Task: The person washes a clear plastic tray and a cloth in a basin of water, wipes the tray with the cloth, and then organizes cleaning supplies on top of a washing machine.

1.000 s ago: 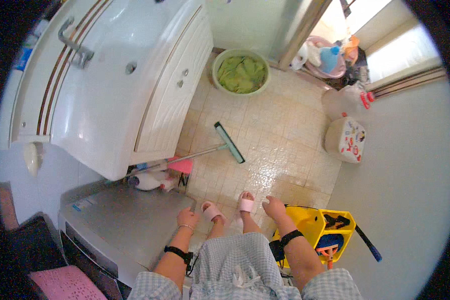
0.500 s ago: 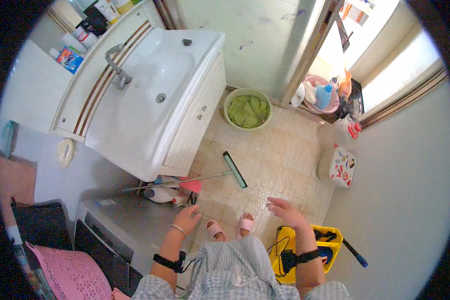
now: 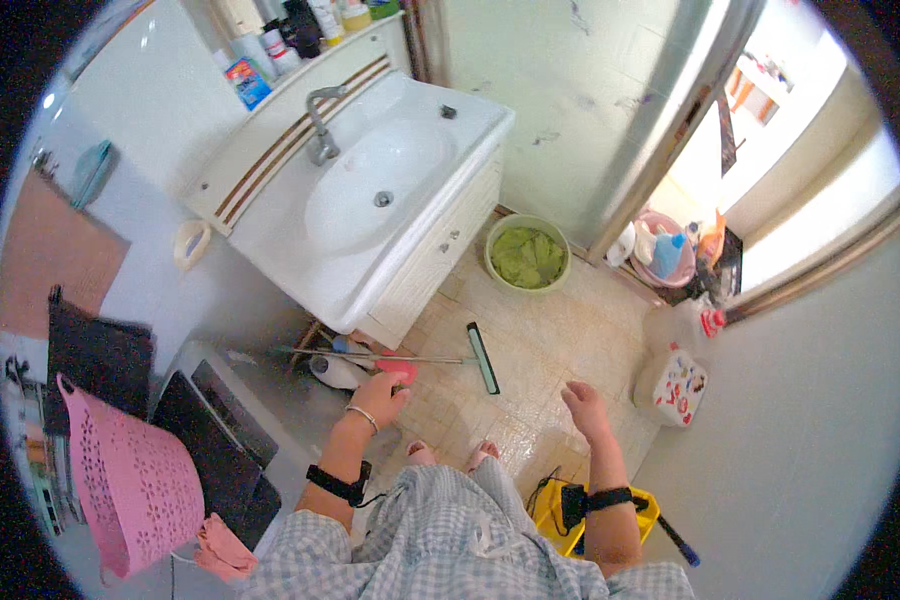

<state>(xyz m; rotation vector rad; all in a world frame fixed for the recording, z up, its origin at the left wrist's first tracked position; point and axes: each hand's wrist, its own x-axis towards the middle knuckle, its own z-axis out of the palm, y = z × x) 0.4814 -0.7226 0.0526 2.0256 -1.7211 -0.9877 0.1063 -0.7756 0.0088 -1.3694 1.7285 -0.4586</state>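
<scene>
My left hand (image 3: pixel 380 398) is in the air with its fingers loosely apart, holding nothing. In the picture it lies just below a pink plastic piece (image 3: pixel 398 368) and a white bottle (image 3: pixel 335 373) under the sink cabinet. My right hand (image 3: pixel 584 408) hangs above the tiled floor, empty, its fingers loosely bent and partly hidden from view. Between and beyond the hands lies a floor squeegee (image 3: pixel 483 358) with a pale green head and black edge. Its thin pole runs left toward the floor beneath the cabinet.
A white sink (image 3: pixel 355 215) on a cabinet stands at the left. Ahead sits a green basin (image 3: pixel 528 254) with green cloth in liquid. A yellow caddy (image 3: pixel 552 510) is beside my right forearm. To the right is a white container (image 3: pixel 670 388); a pink basket (image 3: pixel 135 480) stands at left.
My view has turned left, bringing more of the pink basket into sight. My left hand now appears closer to the pink piece and squeegee pole. Both hands stay empty.
</scene>
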